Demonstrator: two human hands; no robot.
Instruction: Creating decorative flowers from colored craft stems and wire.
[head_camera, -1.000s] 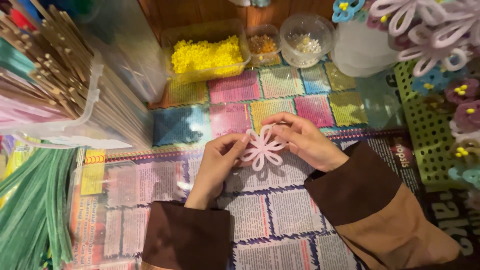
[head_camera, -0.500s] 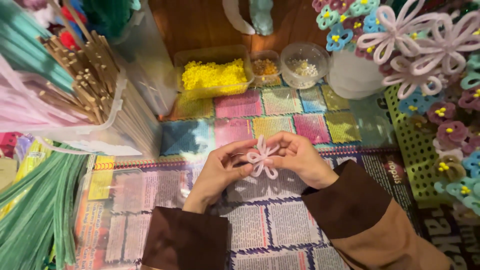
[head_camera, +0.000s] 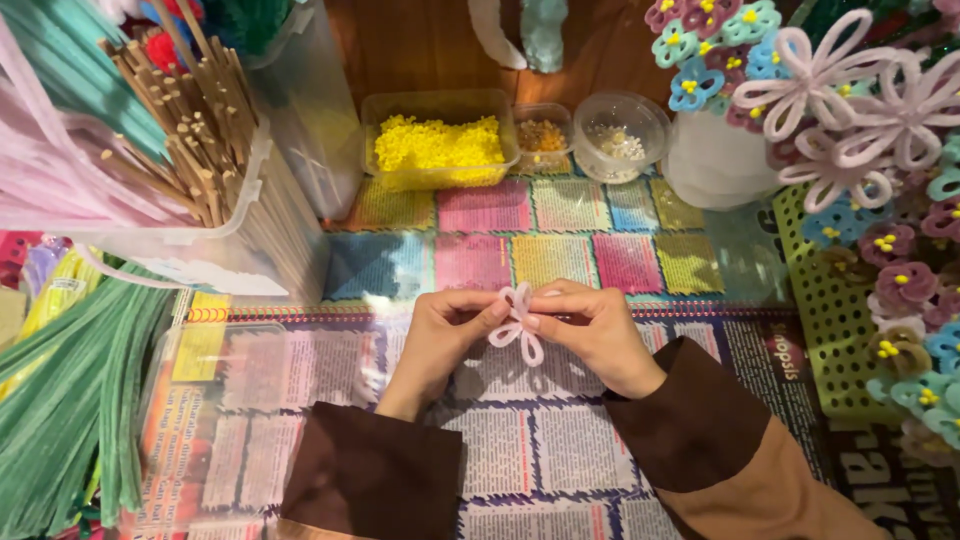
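Both hands meet over the printed paper sheets (head_camera: 560, 440) on the table. My left hand (head_camera: 440, 335) and my right hand (head_camera: 590, 330) pinch a small pale pink pipe-cleaner flower (head_camera: 517, 322) between their fingertips. Its looped petals stick out above and below the fingers, folded close together. Brown sleeves cover both wrists.
A tub of yellow beads (head_camera: 437, 145) and two small bead cups (head_camera: 618, 135) stand at the back. A clear bin of wooden sticks (head_camera: 190, 140) is at left, green pipe cleaners (head_camera: 70, 400) lower left. Finished pipe-cleaner flowers (head_camera: 850, 100) and a green perforated board (head_camera: 825, 320) fill the right.
The flower's petals were spread flat a second ago; now they are gathered into a narrow bunch between my fingertips. The view has tilted slightly, showing more of the back.
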